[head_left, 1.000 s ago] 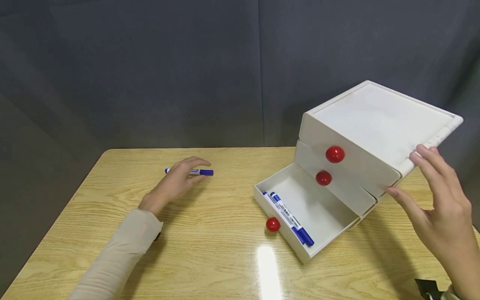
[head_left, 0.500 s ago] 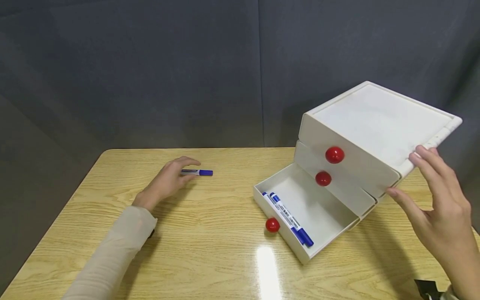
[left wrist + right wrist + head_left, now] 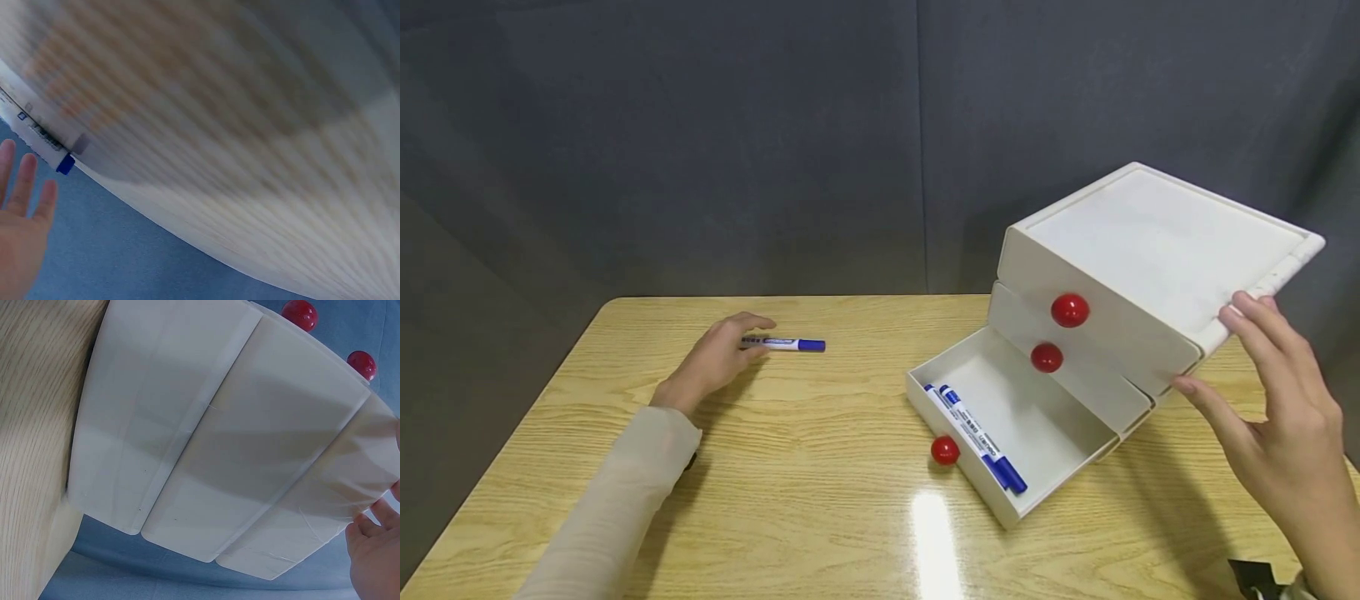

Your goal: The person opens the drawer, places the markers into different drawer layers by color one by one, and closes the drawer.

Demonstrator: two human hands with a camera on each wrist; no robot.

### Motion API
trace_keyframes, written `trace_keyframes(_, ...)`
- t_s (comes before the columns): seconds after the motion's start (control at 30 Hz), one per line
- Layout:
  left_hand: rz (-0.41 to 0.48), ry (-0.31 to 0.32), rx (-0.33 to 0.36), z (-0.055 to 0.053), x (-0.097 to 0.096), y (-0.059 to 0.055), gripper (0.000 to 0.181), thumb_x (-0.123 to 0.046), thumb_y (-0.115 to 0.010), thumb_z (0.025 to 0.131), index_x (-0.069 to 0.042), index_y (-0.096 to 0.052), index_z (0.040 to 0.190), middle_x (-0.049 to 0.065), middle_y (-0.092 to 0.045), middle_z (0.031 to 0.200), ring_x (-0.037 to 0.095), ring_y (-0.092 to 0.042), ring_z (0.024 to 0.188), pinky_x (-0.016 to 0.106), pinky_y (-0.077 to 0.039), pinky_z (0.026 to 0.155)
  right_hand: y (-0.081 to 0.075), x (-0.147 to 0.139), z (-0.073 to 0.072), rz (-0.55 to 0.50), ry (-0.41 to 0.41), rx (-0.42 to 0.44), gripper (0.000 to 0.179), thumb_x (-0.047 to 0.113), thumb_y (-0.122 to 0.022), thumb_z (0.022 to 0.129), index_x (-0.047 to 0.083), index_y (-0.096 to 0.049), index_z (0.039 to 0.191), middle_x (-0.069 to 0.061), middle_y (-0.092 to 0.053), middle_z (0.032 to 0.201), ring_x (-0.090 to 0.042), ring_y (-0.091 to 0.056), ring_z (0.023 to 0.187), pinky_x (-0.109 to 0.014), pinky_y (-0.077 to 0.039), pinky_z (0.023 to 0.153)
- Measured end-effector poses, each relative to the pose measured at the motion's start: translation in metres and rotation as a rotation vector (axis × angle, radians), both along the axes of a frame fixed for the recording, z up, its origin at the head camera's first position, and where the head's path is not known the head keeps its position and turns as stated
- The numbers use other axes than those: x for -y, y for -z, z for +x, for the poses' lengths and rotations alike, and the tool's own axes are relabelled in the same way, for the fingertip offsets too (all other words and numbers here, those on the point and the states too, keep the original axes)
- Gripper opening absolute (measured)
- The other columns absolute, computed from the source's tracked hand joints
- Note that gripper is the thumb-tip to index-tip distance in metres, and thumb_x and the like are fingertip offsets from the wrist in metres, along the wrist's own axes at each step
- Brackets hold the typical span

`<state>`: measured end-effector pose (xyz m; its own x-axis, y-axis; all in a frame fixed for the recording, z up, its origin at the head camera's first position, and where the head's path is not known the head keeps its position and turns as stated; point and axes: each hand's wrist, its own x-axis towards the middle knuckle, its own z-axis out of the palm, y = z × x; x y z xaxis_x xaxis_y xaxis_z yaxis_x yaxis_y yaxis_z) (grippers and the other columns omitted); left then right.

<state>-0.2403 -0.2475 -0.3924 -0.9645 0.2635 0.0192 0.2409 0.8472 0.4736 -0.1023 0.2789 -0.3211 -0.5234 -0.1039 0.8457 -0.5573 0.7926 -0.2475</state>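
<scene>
Over the left part of the wooden table, my left hand (image 3: pixel 709 360) hovers around the rear end of a white marker with a blue cap (image 3: pixel 793 344). The left wrist view shows its fingers (image 3: pixel 24 178) extended and apart from the marker, which lies on the table; part of the marker is behind the hand in the head view. At the right, my right hand (image 3: pixel 1288 421) rests its fingertips on the edge of a white three-drawer box (image 3: pixel 1172 242), thumb by the front corner. The bottom drawer (image 3: pixel 1037 408) is pulled out and holds two blue-capped markers (image 3: pixel 977 442).
Round red knobs (image 3: pixel 1070 310) mark the drawer fronts, the lowest (image 3: pixel 945 450) sticking out toward the table middle. The upper two drawers are closed. A dark grey curtain (image 3: pixel 775 150) hangs behind the table (image 3: pixel 820 500).
My left hand has moved left along the marker, exposing more of its barrel. The marker stays in place on the table. My right hand and the drawer box have not visibly moved.
</scene>
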Motion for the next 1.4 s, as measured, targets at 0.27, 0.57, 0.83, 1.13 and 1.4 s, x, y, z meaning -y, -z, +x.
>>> trace_keyframes(0.27,-0.031,-0.021,0.033,-0.004,0.007,0.003,0.041,-0.009,-0.062,0.097,-0.003,-0.056,0.138,0.021,-0.051,0.144,0.039,-0.055,0.126,0.054,-0.048,0.103,-0.001,0.001,0.000,-0.002,-0.004,-0.004,0.081,0.059,-0.052,0.093,-0.012,-0.055,0.131,-0.036,-0.052,0.136,-0.036,-0.040,0.143,-0.023,-0.028,0.122)
trace_keyframes(0.57,-0.055,-0.010,0.042,-0.005,0.007,0.004,0.037,-0.003,-0.063,0.096,0.001,-0.060,0.133,0.023,-0.060,0.133,0.034,-0.063,0.111,0.048,-0.054,0.092,-0.002,0.002,0.001,-0.006,-0.001,0.000,0.081,0.060,-0.052,0.093,-0.012,-0.055,0.131,-0.035,-0.052,0.136,-0.034,-0.040,0.143,-0.023,-0.028,0.121)
trace_keyframes(0.83,-0.127,-0.009,0.005,-0.004,0.003,0.004,0.031,0.000,-0.062,0.095,-0.001,-0.066,0.125,0.019,-0.066,0.122,0.033,-0.064,0.109,0.048,-0.055,0.091,-0.003,0.004,0.001,-0.025,-0.014,-0.021,0.079,0.059,-0.053,0.093,-0.012,-0.056,0.128,-0.036,-0.053,0.134,-0.033,-0.042,0.143,-0.024,-0.029,0.121)
trace_keyframes(1.13,-0.153,-0.008,-0.046,-0.003,0.000,0.000,0.029,0.000,-0.063,0.094,-0.001,-0.067,0.123,0.019,-0.068,0.121,0.035,-0.063,0.111,0.049,-0.053,0.092,-0.003,0.004,0.000,-0.019,-0.009,-0.003,0.081,0.060,-0.053,0.092,-0.012,-0.056,0.130,-0.035,-0.052,0.136,-0.028,-0.041,0.144,-0.023,-0.028,0.121)
trace_keyframes(1.4,-0.161,0.027,-0.100,0.000,-0.013,-0.009,0.029,-0.003,-0.063,0.095,-0.005,-0.068,0.124,0.015,-0.067,0.122,0.036,-0.059,0.118,0.052,-0.050,0.101,-0.002,0.003,-0.001,-0.013,-0.002,0.001,0.082,0.061,-0.052,0.093,-0.012,-0.055,0.130,-0.035,-0.052,0.136,-0.032,-0.041,0.143,-0.022,-0.028,0.121)
